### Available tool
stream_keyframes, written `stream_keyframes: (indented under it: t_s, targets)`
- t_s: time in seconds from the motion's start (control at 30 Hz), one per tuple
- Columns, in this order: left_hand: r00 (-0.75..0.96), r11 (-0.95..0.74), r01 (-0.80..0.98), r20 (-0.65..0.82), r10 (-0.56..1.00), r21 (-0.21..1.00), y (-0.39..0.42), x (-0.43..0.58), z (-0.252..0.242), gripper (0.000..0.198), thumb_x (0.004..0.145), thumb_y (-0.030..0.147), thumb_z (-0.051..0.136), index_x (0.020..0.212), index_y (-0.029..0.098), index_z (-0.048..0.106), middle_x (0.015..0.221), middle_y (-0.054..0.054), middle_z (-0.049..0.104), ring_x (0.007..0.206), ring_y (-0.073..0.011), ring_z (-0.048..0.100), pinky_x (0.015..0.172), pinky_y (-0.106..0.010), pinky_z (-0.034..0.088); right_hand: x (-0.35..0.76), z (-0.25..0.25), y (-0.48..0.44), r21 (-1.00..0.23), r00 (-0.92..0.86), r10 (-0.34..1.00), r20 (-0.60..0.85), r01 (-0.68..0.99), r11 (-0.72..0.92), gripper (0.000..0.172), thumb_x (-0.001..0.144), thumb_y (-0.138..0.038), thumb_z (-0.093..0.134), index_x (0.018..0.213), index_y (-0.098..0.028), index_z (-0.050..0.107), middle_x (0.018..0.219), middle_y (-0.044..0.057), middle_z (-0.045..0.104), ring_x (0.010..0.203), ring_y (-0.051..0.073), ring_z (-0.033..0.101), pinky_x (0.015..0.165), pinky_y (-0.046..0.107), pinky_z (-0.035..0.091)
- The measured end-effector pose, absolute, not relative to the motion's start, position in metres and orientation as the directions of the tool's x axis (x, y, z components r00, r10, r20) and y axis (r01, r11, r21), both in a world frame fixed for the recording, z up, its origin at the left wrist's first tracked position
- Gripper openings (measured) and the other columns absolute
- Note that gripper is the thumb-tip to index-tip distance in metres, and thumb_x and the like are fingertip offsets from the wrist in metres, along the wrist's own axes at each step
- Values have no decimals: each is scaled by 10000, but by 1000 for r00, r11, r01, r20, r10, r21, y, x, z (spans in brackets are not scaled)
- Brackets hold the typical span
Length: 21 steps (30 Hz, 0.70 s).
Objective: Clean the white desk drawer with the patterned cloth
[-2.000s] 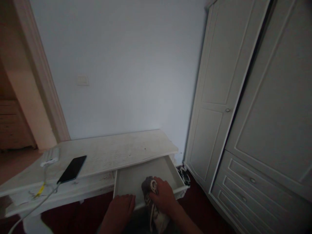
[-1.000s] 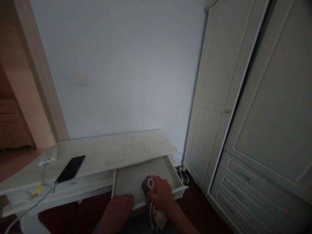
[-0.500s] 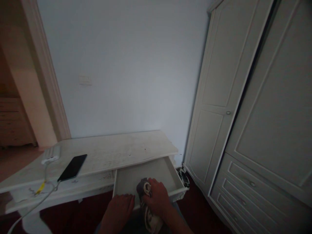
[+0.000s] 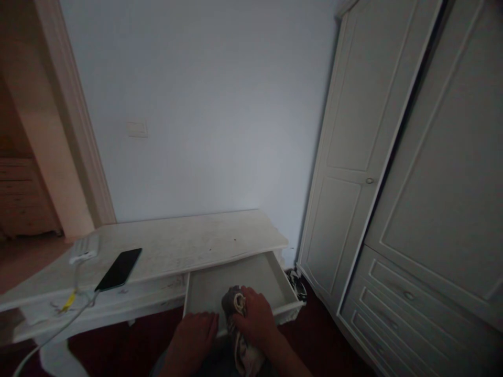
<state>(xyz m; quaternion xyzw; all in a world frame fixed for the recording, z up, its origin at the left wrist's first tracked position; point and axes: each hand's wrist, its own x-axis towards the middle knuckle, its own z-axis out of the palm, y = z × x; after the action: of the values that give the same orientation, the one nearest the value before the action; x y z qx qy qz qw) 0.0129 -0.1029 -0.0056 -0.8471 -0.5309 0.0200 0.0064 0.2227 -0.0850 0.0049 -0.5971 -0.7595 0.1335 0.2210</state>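
Note:
A white drawer point(image 4: 286, 293) stands pulled out from under a low white table point(image 4: 184, 246). My right hand point(image 4: 255, 319) is closed on a brown and cream patterned cloth point(image 4: 231, 303) and presses it against the drawer's bottom near the front edge. The cloth's lower part point(image 4: 245, 356) hangs down below my wrist. My left hand point(image 4: 194, 340) rests with fingers together on the drawer's front rim, just left of the cloth.
A black phone point(image 4: 119, 269) lies on the table's left part, with a white power strip point(image 4: 84, 249) and a cable point(image 4: 58, 327) running off the front. A white wardrobe point(image 4: 393, 183) with lower drawers fills the right side. Shoes point(image 4: 295, 283) lie between table and wardrobe.
My right hand with the cloth has slid a little to the left and further back inside the drawer. My left hand has stayed on the front rim.

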Motion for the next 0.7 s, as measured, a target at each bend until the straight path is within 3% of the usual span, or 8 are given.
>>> stream_keyframes:
  t_s: [0.1, 0.27, 0.43, 0.7]
  targets:
    - [404, -404, 915, -11, 915, 9, -105, 15, 0, 513, 1066, 153, 233, 1185, 178, 732, 1164, -167, 786, 1067, -289, 743, 974, -500, 546, 223, 4, -84, -469, -172, 968, 181, 850, 239, 562, 793, -342, 671, 1335, -196, 649, 1250, 124, 720, 1086, 321, 677, 969, 391, 463]
    - [402, -402, 916, 14, 916, 3, -104, 14, -6, 468, 1074, 158, 285, 1212, 196, 730, 1144, -144, 791, 1056, -248, 745, 980, -441, 547, 223, 5, -85, -481, -176, 967, 186, 842, 246, 580, 776, -319, 668, 1342, -191, 656, 1276, 132, 718, 1127, 330, 670, 1009, 401, 456]
    - [454, -455, 880, -38, 890, -133, -102, 11, -11, 502, 1028, 56, 332, 1359, 219, 671, 1271, -167, 755, 1137, -301, 729, 978, -503, 560, 222, 9, -87, -482, -162, 973, 164, 847, 222, 603, 785, -311, 658, 1375, -185, 640, 1295, 140, 712, 1139, 337, 666, 1007, 412, 461]
    - [460, -461, 883, -28, 887, -90, -102, 10, -12, 510, 1002, 28, 336, 1348, 203, 669, 1288, -174, 751, 1137, -315, 730, 986, -523, 553, 223, 8, -86, -501, -169, 970, 175, 833, 236, 574, 787, -320, 661, 1342, -176, 652, 1248, 128, 724, 1115, 325, 674, 991, 390, 467]
